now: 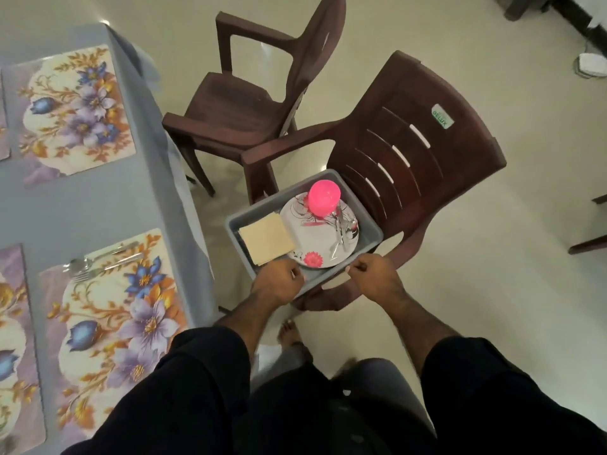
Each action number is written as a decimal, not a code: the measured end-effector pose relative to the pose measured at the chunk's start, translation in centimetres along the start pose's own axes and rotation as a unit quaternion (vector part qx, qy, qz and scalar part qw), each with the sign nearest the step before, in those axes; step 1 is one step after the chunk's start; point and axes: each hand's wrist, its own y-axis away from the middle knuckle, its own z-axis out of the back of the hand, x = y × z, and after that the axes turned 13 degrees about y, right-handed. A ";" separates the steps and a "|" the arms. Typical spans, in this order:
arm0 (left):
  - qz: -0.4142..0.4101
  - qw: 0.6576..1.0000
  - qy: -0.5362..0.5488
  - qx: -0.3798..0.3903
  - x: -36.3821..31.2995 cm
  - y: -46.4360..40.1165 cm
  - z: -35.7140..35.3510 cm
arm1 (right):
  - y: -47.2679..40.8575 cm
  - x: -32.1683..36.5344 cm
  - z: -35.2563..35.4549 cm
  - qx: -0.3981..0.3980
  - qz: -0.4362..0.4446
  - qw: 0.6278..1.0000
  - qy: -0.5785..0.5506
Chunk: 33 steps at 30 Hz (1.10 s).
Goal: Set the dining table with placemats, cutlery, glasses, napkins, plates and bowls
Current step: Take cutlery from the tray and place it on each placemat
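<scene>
Because the grey tub point(303, 224) sits on a brown chair point(391, 178) just beside the surface point(98, 205), the plate point(320, 238), napkins point(266, 238), pink bowl point(323, 197) and spare cutlery point(343, 229) stay within reach. The left hand point(277, 284) and right hand point(372, 274) each have their grip curled over the tub's near rim, probably to lift or steady it. One placemat point(111, 307) already carries cutlery point(98, 262).

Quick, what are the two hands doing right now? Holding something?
Left hand: fingers curled over the near rim of the grey plastic tub on the brown plastic chair.
Right hand: gripping the same rim.
</scene>
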 end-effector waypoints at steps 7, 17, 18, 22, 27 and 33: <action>0.085 0.996 0.040 0.002 0.4 -8.9 -3.0 | -12.9 -2.2 -1.9 0.067 -0.008 0.998 0.007; 0.193 0.968 0.145 -0.071 0.3 -18.3 -10.9 | -27.8 -4.6 -7.0 0.109 -0.078 0.990 0.039; 0.200 0.965 0.151 -0.075 0.4 -18.8 -11.5 | -28.7 -4.5 -7.5 0.109 -0.083 0.989 0.050; 0.216 0.959 0.175 -0.061 1.0 -20.1 -13.8 | -31.4 -3.9 -9.8 0.109 -0.128 0.984 0.063; 0.211 0.968 0.130 -0.028 2.0 -21.4 -15.2 | -33.0 -3.6 -12.0 0.108 -0.150 0.979 0.091; 0.227 0.965 0.129 -0.030 3.1 -21.7 -15.9 | -34.1 -4.9 -12.4 0.165 -0.166 0.972 0.006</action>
